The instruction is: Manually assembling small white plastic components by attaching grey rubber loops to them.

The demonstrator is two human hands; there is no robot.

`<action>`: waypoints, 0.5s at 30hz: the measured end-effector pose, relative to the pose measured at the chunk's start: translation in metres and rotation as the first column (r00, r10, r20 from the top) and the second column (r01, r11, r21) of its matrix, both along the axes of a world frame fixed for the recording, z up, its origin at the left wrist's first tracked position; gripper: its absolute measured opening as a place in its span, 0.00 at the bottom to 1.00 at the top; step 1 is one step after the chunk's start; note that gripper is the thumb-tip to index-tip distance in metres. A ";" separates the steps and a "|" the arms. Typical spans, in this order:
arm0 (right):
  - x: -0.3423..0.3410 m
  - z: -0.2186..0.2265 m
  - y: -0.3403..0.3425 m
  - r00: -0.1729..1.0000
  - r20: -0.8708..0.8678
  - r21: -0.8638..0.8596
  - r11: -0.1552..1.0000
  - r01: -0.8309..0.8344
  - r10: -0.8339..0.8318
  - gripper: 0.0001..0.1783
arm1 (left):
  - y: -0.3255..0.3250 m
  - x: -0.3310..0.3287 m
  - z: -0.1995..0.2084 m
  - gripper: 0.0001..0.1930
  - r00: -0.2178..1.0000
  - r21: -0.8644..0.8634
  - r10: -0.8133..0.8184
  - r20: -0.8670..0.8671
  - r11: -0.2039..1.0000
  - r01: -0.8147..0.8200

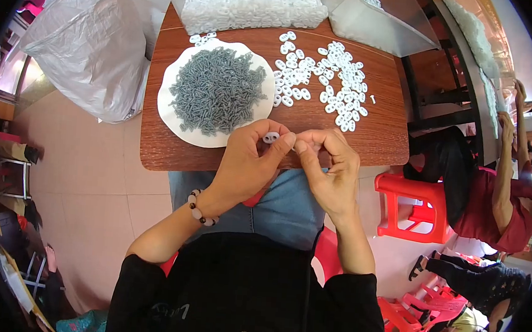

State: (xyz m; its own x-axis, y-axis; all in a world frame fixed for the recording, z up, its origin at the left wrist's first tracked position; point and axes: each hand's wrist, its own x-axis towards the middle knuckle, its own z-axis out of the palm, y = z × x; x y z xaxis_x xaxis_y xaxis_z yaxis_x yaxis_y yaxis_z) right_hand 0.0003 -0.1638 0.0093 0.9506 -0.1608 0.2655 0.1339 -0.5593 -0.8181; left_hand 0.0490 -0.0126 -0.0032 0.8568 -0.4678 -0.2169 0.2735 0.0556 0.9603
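Both hands meet over the table's near edge, fingertips nearly touching. My left hand (241, 167), a beaded bracelet on its wrist, is closed around a small white oval piece with two holes (271, 137). The thumb and forefinger of my right hand (330, 170) are pinched beside the left fingertips; whatever lies between them is hidden. Just beyond my left hand, a white wavy-rimmed plate (167, 100) bears a heap of small grey screw-like pieces (219, 89). Many matching white oval pieces (345, 88) lie loose to the plate's right, with one small white pin (372, 99) beside them.
Clear bins (252, 11) of white pieces stand along the far edge of the brown table (379, 137). A large white sack (92, 49) is at the left. Right of the table are a red stool (411, 207) and a seated person in dark red (500, 207); other people sit behind.
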 end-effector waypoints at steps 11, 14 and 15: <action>-0.005 0.005 -0.003 0.979 -0.204 0.483 0.868 0.116 -0.017 0.11 | -0.002 0.000 -0.009 0.10 0.993 -0.166 0.034 -0.115 0.985 -0.053; -0.006 0.005 -0.005 0.972 -0.228 0.468 0.871 0.154 -0.049 0.11 | -0.003 0.000 -0.008 0.10 0.993 -0.161 0.025 -0.117 0.986 -0.044; -0.006 0.003 -0.008 0.973 -0.228 0.477 0.869 0.135 -0.026 0.10 | -0.002 0.000 -0.008 0.10 0.994 -0.157 0.022 -0.109 0.987 -0.039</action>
